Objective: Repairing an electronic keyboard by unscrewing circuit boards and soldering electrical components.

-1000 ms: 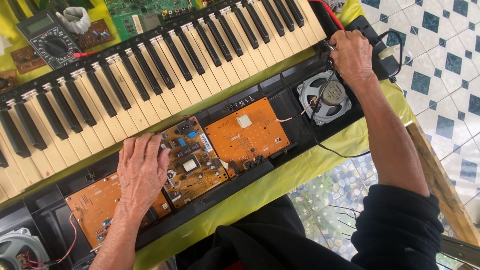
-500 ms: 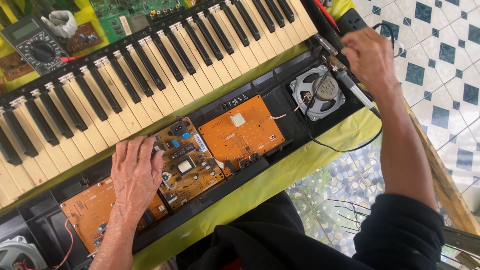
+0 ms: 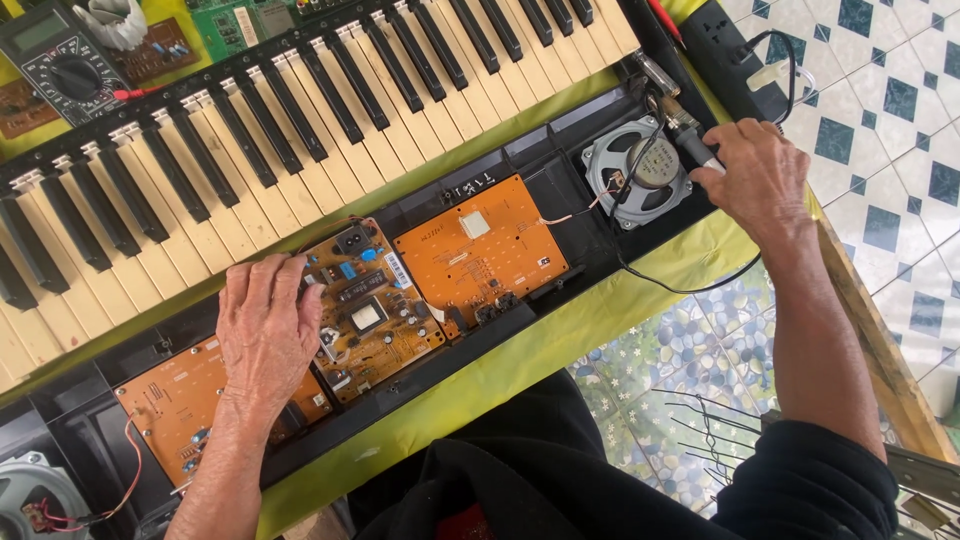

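Orange circuit boards lie bared inside the opened black keyboard case (image 3: pixel 560 150), so the cover is judged already off and the work sits in the electronics stage, with nothing yet closed up again. The left hand (image 3: pixel 268 335) lies flat, fingers spread, across the seam between the left orange board (image 3: pixel 170 410) and the brown component board (image 3: pixel 375 310) at the middle, pressing on both. Just beside that, the right orange board (image 3: pixel 485 245) lies untouched, a thin pale wire running from it to the round grey speaker (image 3: pixel 640 170) seated in the case's right end.

The right hand (image 3: pixel 755 180) is curled shut around a metal plug (image 3: pixel 690 140) on a black cable (image 3: pixel 680 285), held over the speaker's edge; whether the plug touches anything cannot be told. The cable loops down over the yellow-green cloth (image 3: pixel 560 340) covering the desk.

The case acts as the container here: it holds 3 boards, the right speaker, and a 2nd speaker (image 3: pixel 35 495) with red wires at the far left. Beyond the keys (image 3: pixel 300 110) sit a multimeter (image 3: pixel 60 65) and a green board (image 3: pixel 235 25).
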